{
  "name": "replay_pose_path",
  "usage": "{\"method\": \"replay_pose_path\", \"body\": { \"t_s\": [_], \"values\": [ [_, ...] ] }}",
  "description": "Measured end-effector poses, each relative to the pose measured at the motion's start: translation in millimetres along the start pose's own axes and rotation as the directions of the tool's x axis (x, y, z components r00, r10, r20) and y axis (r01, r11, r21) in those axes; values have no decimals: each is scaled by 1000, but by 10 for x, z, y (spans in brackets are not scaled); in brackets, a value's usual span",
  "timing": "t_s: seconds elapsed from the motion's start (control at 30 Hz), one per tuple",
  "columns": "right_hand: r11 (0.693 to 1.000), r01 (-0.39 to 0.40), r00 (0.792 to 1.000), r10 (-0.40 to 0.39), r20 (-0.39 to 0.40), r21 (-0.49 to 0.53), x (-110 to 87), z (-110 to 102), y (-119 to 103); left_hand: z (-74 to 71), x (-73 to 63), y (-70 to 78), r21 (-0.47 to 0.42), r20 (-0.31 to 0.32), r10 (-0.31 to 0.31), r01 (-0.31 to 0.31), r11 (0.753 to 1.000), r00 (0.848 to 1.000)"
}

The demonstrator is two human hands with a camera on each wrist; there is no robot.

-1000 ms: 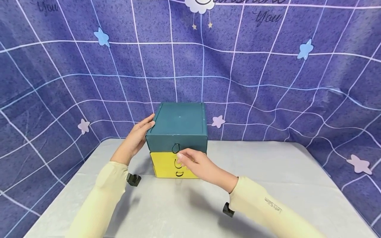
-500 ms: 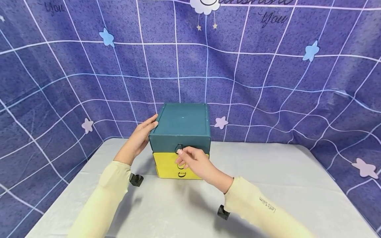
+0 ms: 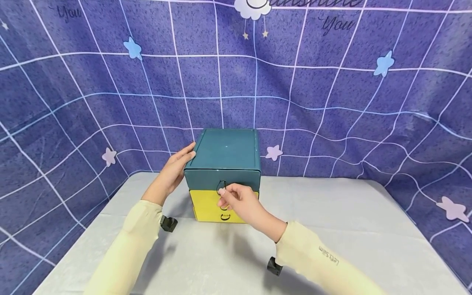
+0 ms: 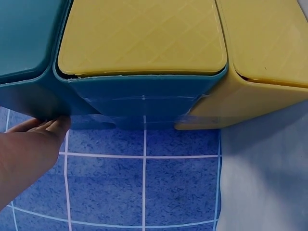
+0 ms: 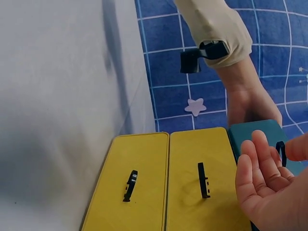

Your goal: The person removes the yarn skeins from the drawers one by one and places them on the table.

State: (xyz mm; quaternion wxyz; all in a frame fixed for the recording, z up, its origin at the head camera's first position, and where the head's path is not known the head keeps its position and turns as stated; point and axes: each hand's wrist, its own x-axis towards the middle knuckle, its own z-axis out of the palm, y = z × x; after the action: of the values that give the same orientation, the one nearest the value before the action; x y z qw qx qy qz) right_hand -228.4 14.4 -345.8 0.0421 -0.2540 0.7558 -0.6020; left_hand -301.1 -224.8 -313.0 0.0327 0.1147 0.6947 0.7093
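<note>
A small drawer unit [image 3: 226, 149] stands on the table, with a teal drawer [image 3: 203, 179] on top and two yellow drawers stacked beneath. My left hand [image 3: 170, 173] rests its fingers against the upper left side of the unit. In the left wrist view those fingers touch the teal casing. With thumb and index finger, my right hand [image 3: 246, 205] pinches the black loop handle [image 5: 284, 156] of the teal drawer. Its other fingers hang in front of the middle yellow drawer [image 5: 197, 151] and partly cover that drawer's handle in the head view.
The bottom yellow drawer [image 5: 137, 159] has its own black handle [image 3: 225, 217]. A white cloth covers the table [image 3: 332, 225]. Close behind the unit hangs a purple-blue curtain [image 3: 317, 135] with stars and grid lines. Each wrist wears a small black camera [image 3: 168, 223].
My right hand has come to the teal drawer's handle and pinched it. The drawer front now stands slightly forward, with a thin line along its top edge. The left hand stays on the side.
</note>
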Motion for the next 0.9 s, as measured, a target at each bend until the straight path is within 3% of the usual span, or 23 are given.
{"method": "replay_pose_path", "body": {
  "t_s": [0.63,0.9],
  "values": [
    [986,81,996,-76,37,-147,-292,25,-80,-20,8,17,127,-21,-38,41,991,999],
    [976,114,993,-104,63,-184,-423,86,-101,-71,-4,9,165,14,-25,23,986,1000]
  ]
}}
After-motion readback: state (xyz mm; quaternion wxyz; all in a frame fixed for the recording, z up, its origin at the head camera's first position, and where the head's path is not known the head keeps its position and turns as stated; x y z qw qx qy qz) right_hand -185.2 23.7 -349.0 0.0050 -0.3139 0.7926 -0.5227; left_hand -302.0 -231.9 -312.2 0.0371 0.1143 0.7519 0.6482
